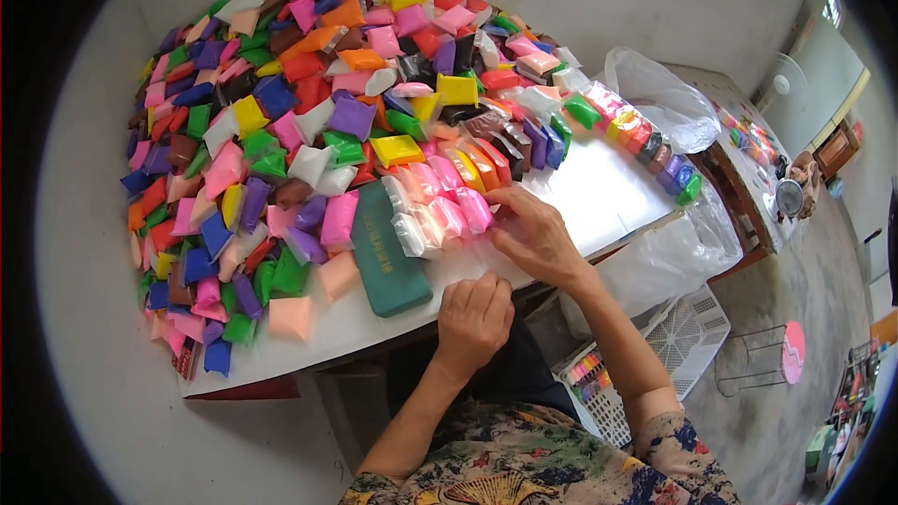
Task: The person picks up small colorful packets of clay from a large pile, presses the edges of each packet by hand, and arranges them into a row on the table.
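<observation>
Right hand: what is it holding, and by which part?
Right hand fingertips rest on the near end of a pink packet; a closed grip cannot be told.

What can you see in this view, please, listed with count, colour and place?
packets: too many to count, mixed colours, heaped on the table
packet row: one, pink to orange, in front of the heap
case: one, dark green, left of the row
table: one, white, centre
plastic bags: two, clear, table's far end and right edge
basket: one, white, floor at right
left hand: curled shut at the table's near edge
right hand: open, fingertips on the row's pink packets
</observation>
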Available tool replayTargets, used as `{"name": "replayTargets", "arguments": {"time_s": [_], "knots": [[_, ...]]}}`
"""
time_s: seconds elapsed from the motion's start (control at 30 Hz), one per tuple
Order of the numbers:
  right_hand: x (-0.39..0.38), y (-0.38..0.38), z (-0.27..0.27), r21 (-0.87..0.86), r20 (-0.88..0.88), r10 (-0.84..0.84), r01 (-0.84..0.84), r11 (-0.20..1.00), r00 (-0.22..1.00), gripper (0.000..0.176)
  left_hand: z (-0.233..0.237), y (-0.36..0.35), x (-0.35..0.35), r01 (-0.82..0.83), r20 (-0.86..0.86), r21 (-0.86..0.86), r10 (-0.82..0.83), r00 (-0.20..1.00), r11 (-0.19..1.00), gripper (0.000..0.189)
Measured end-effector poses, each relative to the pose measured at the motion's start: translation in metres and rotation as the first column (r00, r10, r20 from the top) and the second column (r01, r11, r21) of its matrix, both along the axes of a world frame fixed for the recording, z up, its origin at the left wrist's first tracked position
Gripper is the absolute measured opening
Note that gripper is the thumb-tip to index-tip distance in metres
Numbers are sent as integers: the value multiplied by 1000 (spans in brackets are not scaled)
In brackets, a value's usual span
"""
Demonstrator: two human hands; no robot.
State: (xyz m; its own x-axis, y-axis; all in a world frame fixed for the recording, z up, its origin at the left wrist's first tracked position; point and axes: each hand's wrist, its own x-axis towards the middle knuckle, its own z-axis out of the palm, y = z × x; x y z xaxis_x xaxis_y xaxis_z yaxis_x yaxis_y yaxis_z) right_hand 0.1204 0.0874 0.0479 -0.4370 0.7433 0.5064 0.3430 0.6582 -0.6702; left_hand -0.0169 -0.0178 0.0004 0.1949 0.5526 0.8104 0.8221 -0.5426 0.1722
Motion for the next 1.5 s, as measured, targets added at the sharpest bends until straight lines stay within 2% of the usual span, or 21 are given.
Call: {"name": "replayTargets", "arguments": {"time_s": [0.37,0.47,0.57,0.6,0.77,0.87,1.0,1.13,1.27,1.37,1.5], "knots": [[-3,-5,-2,95,55,-62,56,994,997,43,10,-9,-4,72,93,-68,-65,994,995,23],[-1,-7,-2,52,55,-65,62,997,996,44,12,-14,-7,107,122,-80,-97,988,991,22],[-4,-7,-3,136,56,-70,62,989,996,42,15,-20,-8,137,154,-104,-120,981,985,21],[-4,-8,-3,113,64,-78,70,991,995,44,16,-22,-8,147,166,-114,-127,978,983,21],[-5,-8,-4,65,88,-107,102,993,990,47,15,-28,-13,176,183,-113,-154,971,978,23],[-7,-6,-8,136,74,-114,103,985,991,43,20,-35,-16,185,219,-115,-156,963,976,22],[-7,-8,-7,137,93,-132,119,983,987,44,28,-48,-26,179,270,-79,-152,951,981,21],[-4,-8,-7,118,90,-137,126,985,987,45,44,-65,-50,92,260,5,-90,961,996,24],[-2,-10,-12,2,32,-121,121,993,992,41,55,-65,-86,-122,315,61,97,944,991,18],[-3,-11,-13,160,46,-168,159,974,985,39,54,-56,-109,-225,427,18,196,883,974,14],[-5,-15,-10,41,-30,-161,162,986,987,37,46,-35,-128,-224,470,4,196,861,975,12]]}}
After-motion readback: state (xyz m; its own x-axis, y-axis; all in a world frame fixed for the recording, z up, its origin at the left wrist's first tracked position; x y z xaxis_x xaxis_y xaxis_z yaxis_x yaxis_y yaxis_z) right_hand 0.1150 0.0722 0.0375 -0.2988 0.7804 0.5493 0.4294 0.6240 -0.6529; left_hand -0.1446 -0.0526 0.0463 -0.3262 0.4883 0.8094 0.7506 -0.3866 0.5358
